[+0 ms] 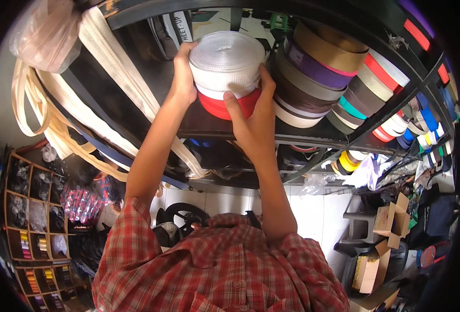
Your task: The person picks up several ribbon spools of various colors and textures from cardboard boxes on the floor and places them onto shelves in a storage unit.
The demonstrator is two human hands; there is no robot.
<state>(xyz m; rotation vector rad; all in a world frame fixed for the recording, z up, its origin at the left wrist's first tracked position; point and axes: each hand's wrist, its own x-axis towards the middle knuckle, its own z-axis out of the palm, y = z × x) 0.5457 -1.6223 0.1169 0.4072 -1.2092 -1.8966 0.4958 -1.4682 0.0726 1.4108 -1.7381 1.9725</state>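
- A black metal shelf [209, 129] filled the background, crowded on the right with a stack of brown, purple and grey webbing rolls [310, 78]; long cream fabric straps [118, 62] hung at the left.
- The thick, disc-shaped white roll of ribbed woven webbing [224, 78] sat atop a red webbing roll [240, 107], coiled face upward.
- The left grip [183, 78] and right grip [253, 122] clasped the white roll from opposite sides, the right thumb at its lower front edge; whether they also bore the red roll, I could not tell.
- It looked moderately heavy, firm when wound, soft-surfaced, slightly slippery and hardly fragile.
- Opposed palms around the outer wall, fingers supporting underneath, seemed the best hold, lest the middle coils slip out.
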